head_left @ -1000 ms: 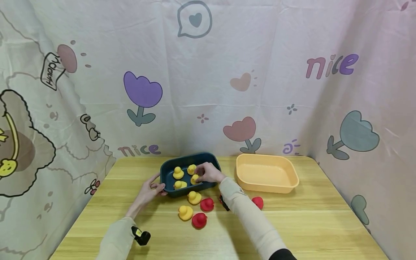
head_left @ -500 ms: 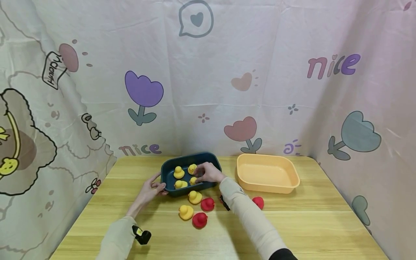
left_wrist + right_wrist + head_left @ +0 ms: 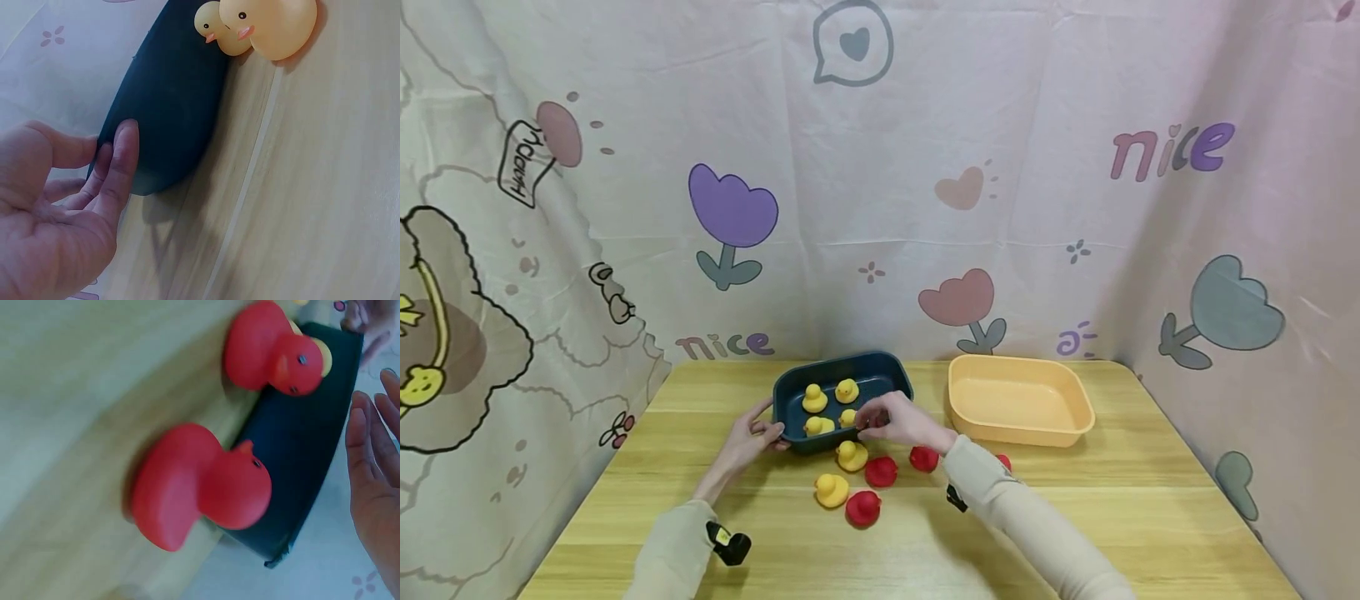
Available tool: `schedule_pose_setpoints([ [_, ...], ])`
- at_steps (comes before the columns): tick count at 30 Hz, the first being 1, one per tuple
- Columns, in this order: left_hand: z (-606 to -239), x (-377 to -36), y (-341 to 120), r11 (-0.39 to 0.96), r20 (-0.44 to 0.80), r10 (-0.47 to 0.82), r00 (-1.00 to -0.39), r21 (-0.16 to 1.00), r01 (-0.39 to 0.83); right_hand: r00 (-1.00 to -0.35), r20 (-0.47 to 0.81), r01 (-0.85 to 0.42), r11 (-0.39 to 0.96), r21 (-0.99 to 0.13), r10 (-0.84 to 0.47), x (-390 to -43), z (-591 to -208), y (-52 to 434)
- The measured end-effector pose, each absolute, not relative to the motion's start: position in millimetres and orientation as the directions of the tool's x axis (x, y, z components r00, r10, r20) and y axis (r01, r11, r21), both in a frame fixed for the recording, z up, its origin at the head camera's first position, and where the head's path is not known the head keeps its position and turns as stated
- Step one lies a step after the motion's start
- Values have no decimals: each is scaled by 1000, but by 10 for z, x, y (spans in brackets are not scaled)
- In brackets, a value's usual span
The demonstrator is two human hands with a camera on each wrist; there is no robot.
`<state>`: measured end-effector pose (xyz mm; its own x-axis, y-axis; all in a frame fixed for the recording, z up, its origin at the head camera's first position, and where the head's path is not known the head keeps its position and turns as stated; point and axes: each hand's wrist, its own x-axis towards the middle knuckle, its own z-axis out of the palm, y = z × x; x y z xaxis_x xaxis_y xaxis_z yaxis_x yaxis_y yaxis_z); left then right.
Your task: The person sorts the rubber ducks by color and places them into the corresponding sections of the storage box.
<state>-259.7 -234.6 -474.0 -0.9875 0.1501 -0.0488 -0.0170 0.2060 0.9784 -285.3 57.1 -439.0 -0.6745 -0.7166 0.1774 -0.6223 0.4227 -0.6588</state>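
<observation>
Dark blue plastic forms the tray at the middle of the wooden desk, with four yellow ducks in it; the left hand rests on its near left corner, fingers straight against the wall. The right hand hovers over the near rim, fingers loosely apart and holding nothing. Two yellow ducks and red ducks lie just before the tray, an orange tray to the right.

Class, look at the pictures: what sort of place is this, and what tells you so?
Probably a staged tabletop booth, not a lived-in room: a cartoon-printed cloth backdrop wraps three sides of a wooden table, which holds only toy ducks and two plastic tubs, dark blue and orange.
</observation>
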Motion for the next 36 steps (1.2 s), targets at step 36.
schedule_pose_setpoints([
  [36,-4715,-2606,-2301,232,-48,102,-994,972,-23,-603,71,-690,474,-547,-795,-2733,-4660,438],
])
